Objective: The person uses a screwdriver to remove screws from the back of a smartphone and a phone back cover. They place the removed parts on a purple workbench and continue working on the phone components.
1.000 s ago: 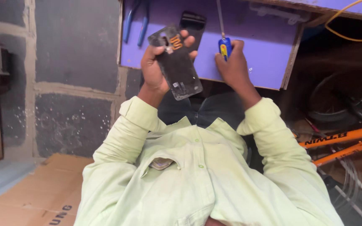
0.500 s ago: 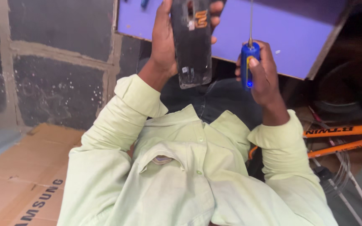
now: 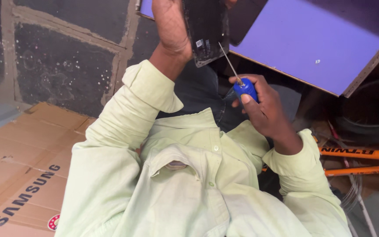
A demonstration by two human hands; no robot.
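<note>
Open room over the purple board point(image 3: 312, 39) to the right; crowded near the lap, with dark phone point(image 3: 205, 30) and screwdriver point(image 3: 242, 85) close together; orange bicycle frame point(image 3: 356, 160) blocking low right.

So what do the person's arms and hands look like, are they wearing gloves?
No gloves: both the left hand and the right hand are bare. Each arm is covered by a long, pale green shirt sleeve: the left sleeve and the right sleeve. The cuffs are turned back at the wrists. No watch or ring shows.
</note>
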